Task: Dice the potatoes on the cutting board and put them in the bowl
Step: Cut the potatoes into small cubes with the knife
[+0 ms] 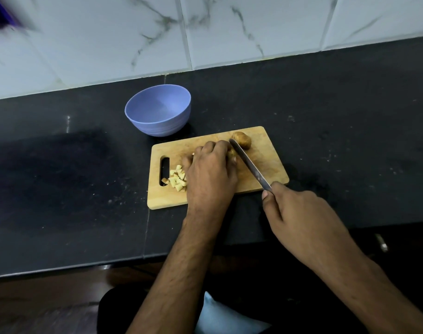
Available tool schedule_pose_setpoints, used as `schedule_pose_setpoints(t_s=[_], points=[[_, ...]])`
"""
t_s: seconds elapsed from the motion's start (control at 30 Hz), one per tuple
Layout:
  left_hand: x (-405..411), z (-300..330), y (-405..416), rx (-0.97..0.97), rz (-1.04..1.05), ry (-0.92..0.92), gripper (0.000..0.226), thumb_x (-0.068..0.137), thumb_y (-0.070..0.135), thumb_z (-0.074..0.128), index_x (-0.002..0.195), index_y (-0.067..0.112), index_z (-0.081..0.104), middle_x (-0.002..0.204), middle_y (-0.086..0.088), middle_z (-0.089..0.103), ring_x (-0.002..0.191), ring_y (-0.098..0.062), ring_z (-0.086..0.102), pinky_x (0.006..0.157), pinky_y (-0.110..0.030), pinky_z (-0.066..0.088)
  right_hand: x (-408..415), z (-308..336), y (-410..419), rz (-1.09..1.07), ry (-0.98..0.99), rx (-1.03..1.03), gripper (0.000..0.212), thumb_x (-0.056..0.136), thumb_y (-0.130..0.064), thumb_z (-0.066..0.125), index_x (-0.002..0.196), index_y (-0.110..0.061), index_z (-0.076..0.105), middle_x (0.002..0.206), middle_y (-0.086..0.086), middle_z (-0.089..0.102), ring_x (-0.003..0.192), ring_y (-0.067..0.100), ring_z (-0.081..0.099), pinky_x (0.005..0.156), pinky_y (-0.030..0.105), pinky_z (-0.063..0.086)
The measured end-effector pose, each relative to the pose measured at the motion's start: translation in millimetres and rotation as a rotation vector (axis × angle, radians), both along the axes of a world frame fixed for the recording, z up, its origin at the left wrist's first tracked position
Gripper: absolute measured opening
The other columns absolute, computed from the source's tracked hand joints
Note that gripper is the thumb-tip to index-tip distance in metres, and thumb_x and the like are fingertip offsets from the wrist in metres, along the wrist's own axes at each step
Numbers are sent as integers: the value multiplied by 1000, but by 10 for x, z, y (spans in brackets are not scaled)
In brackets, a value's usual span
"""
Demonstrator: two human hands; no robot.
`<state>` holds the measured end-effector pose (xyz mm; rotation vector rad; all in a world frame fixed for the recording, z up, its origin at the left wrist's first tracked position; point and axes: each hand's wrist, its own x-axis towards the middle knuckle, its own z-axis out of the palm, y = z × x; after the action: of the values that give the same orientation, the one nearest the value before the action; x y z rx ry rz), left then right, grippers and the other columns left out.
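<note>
A wooden cutting board (265,162) lies on the black counter. My left hand (209,174) presses down on a potato piece (231,153) that is mostly hidden under its fingers. My right hand (299,220) grips the handle of a knife (250,165), whose blade slants across the board with its tip beside the held piece. A whole brown potato (241,140) rests at the board's far edge, just past the blade tip. A small heap of diced potato (177,177) sits at the board's left end near the handle slot. The empty lilac bowl (157,110) stands behind the board's left end.
The black counter (73,165) runs left and right, with a marbled white tiled wall (229,27) behind it. Its front edge is close to my body. A blurred purple object (0,13) shows at the top left corner.
</note>
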<state>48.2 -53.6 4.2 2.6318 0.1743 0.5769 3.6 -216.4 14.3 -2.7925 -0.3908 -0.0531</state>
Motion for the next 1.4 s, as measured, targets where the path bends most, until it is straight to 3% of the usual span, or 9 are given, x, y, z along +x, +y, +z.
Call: schedule_pose_setpoints(t_s=[0.33,0.47,0.57,0.73,1.0,1.23,1.4], points=[[-96,20,-18,-6,47,-17,40,93,34,58,131,23,59,116,3,57,113,-17,48,102,-43,30,8,-1,1,2,4,-8,29,103,-46,27,97,-28,49,57,-6,54,46,7,53,45,24,43],[-318,0,-10,4,77,-109,24,87,34,64,108,25,57,103,8,59,104,-17,51,92,-39,31,12,-4,-1,11,19,-4,30,103,-47,27,101,-29,51,58,-6,55,47,8,55,47,26,50],[-394,-66,48,61,90,-43,20,88,36,64,106,27,62,108,5,60,118,-23,49,96,-44,32,14,-3,3,12,5,-1,30,103,-46,27,99,-28,51,57,-6,54,46,8,54,46,25,46],[-348,-31,58,48,33,35,26,92,43,62,112,27,69,114,6,59,122,-20,40,98,-46,27,8,21,15,9,13,-12,30,103,-46,27,98,-28,50,57,-6,53,47,8,53,46,25,44],[-367,-49,183,-46,-4,33,26,90,36,65,115,33,69,116,13,56,128,-14,33,96,-33,14,-28,22,-10,5,7,1,29,103,-46,27,97,-28,49,57,-6,53,46,8,53,45,24,42],[-296,-33,158,-62,44,30,27,88,53,67,106,33,67,107,14,57,121,-14,36,100,-40,21,-66,56,24,8,10,-36,28,103,-46,25,94,-28,45,58,-7,52,49,8,51,46,25,38],[-364,-64,202,-77,26,35,28,88,44,67,114,33,67,116,12,57,130,-16,33,103,-42,20,-199,115,35,23,89,-19,31,104,-49,23,93,-29,45,64,-6,54,54,7,54,50,24,43]])
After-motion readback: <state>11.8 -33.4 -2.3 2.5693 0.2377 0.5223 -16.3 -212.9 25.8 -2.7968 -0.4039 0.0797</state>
